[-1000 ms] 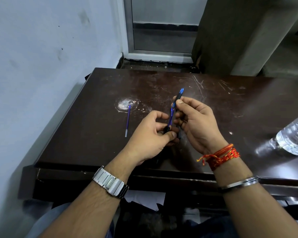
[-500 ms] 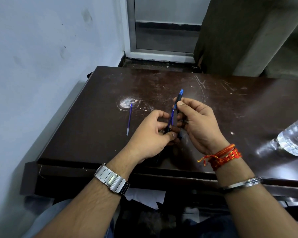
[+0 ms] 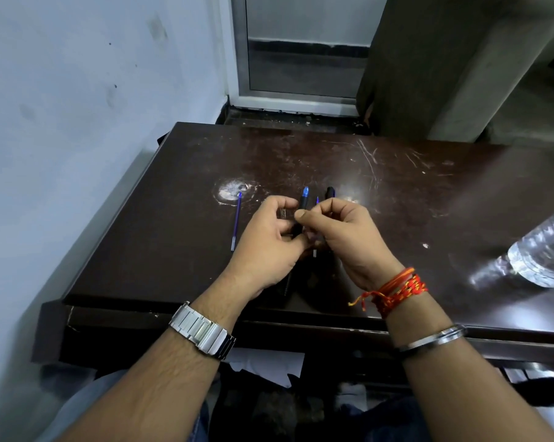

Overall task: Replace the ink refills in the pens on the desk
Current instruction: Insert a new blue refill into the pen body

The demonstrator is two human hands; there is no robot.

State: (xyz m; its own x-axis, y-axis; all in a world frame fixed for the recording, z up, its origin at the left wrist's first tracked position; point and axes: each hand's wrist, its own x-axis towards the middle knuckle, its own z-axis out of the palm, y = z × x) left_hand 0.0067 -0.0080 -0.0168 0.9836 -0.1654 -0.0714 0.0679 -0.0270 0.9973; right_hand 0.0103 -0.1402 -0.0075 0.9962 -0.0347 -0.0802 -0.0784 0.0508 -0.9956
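A black pen with a blue end [image 3: 304,200] is held upright over the dark wooden desk [image 3: 428,193]. My left hand [image 3: 264,250] grips its lower part. My right hand [image 3: 349,240] pinches the barrel between thumb and forefinger. A thin blue refill [image 3: 317,200] and the top of a second black pen [image 3: 330,192] stick out just behind my right fingers; whether they are held or lying on the desk is hidden. Another blue refill [image 3: 236,224] lies loose on the desk, left of my left hand.
A clear plastic water bottle [image 3: 543,253] lies at the desk's right edge. A white scuffed patch [image 3: 232,192] marks the desk by the loose refill's far end. The wall runs close along the left. Papers [image 3: 269,362] sit under the desk's front edge.
Both hands have closed in on each other around the pen. The pen now stands straighter, and a second black pen top and a thin refill show behind my right fingers.
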